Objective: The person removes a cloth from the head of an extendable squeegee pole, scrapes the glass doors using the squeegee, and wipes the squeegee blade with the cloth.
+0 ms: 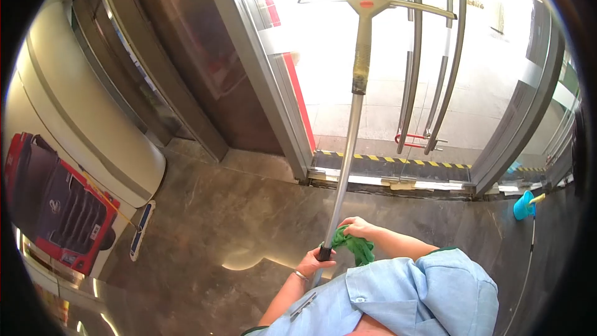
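A window squeegee (362, 25) on a long metal pole rises in front of the glass doors, its blade spread crosswise near the top of the view. My left hand (314, 263) is wrapped round the pole beside its black collar, low in the view. Just to the right, my right hand (359, 228) has its fingers closed on a bunched green cloth (357, 249). The cloth hangs below those fingers, close to the pole. Whether the cloth touches the pole, I cannot tell.
Long metal door handles (410, 62) have a red lock (413, 141) across them. Yellow-black tape (385, 159) runs along the threshold. On the right stands a blue bucket (523, 205) with a pole beside it. A flat mop (143, 230) leans by the left wall, near a truck picture (56, 202).
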Available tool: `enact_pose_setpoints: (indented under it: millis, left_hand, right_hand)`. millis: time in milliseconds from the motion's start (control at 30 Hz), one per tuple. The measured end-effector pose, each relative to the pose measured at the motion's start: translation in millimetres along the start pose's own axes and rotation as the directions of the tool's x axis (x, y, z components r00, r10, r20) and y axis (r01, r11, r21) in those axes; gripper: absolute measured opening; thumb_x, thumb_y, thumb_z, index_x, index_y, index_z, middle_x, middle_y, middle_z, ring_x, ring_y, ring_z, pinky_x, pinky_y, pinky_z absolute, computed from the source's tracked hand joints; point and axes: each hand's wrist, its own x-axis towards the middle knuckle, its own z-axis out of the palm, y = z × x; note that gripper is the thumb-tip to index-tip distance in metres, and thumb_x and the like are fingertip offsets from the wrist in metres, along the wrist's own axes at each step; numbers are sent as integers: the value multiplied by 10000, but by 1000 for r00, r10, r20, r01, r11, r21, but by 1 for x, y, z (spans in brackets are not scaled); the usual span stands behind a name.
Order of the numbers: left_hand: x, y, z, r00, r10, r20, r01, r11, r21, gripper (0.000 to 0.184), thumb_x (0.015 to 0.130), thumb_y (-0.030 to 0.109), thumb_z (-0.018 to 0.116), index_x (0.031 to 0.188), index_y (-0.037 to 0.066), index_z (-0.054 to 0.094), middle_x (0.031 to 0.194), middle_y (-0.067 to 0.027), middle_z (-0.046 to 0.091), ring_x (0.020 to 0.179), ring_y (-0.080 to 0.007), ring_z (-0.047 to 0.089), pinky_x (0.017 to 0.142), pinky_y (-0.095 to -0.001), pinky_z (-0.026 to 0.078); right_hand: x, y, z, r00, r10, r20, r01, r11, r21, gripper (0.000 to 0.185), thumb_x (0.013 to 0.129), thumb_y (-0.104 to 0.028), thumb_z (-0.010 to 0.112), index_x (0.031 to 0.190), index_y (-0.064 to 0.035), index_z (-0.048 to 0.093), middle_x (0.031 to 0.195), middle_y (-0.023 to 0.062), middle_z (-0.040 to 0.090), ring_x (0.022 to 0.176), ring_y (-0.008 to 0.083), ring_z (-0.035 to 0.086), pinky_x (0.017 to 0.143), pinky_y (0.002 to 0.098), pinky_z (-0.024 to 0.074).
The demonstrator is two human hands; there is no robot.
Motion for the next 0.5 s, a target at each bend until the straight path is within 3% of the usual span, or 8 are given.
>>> enact_pose_setpoints:
  millis: [67, 133, 200, 267, 333, 400, 467, 500]
  left_hand:
    - [5, 2, 15, 998, 15, -54, -15, 1000, -6, 381, 689, 47, 818, 1034, 63, 658, 919, 6, 655, 863, -83, 604, 789, -254, 490]
    - [1, 3, 25, 995, -7, -95, 4, 999, -32, 390, 685, 47, 820, 1039, 62, 655, 916, -1, 660, 864, -85, 608, 782, -257, 494]
    - [-1, -6, 23, 991, -25, -132, 19, 999, -50, 399, 682, 47, 821, 1043, 61, 652, 913, -7, 665, 865, -88, 612, 776, -259, 498]
    - [-6, -36, 11, 984, -1, -180, 6, 1000, 23, 384, 686, 52, 813, 1032, 61, 647, 909, -1, 670, 854, -87, 613, 757, -261, 505]
    - [-11, -51, 10, 970, -25, -240, 46, 996, 80, 345, 689, 85, 811, 995, 63, 651, 908, -3, 679, 835, -79, 615, 739, -258, 510]
    - [-14, -70, 6, 934, 55, -353, 55, 954, 294, 325, 689, 123, 814, 968, 74, 655, 903, -7, 688, 813, -66, 614, 718, -250, 509]
    - [-18, -105, -9, 926, 47, -374, 88, 938, 336, 336, 684, 142, 819, 965, 61, 654, 889, -25, 690, 794, -85, 619, 716, -272, 512]
    - [-20, -124, -25, 922, 37, -385, 134, 904, 407, 372, 676, 149, 825, 990, 50, 652, 889, -31, 688, 808, -101, 622, 743, -286, 511]
  right_hand:
    - [-5, -4, -22, 1000, 7, 6, -7, 1000, 19, 423, 715, -102, 643, 1138, -83, 654, 1022, 98, 668, 957, 203, 624, 831, 349, 504]
    - [-9, -7, -40, 941, 10, -339, -25, 999, -40, 367, 740, -116, 627, 1104, -79, 650, 975, 92, 666, 909, 206, 632, 772, 366, 527]
    - [-14, -20, -84, 952, 96, -290, -17, 964, 265, 339, 760, -154, 625, 1090, -75, 623, 983, 91, 651, 860, 201, 640, 687, 374, 550]
    - [-11, -40, -103, 980, -57, -193, 146, 861, 487, 294, 825, -223, 620, 1084, -85, 594, 966, 86, 640, 816, 189, 643, 603, 352, 552]
    - [-59, -108, -99, 969, -228, -95, 212, 574, 791, 314, 866, -227, 622, 1128, -57, 590, 951, 66, 645, 892, 161, 620, 664, 334, 530]
    - [-74, -149, -90, 943, -286, -170, 320, 636, 702, 324, 879, -240, 627, 1142, -57, 584, 966, 56, 643, 909, 144, 609, 675, 314, 526]
    - [-71, -165, -83, 903, -353, -244, 427, 679, 597, 334, 892, -253, 632, 1157, -58, 578, 981, 45, 642, 925, 126, 597, 686, 295, 521]
    - [-64, -167, -81, 873, -430, -232, 489, 776, 399, 345, 884, -231, 644, 1168, -49, 572, 993, 43, 642, 925, 116, 588, 712, 281, 511]
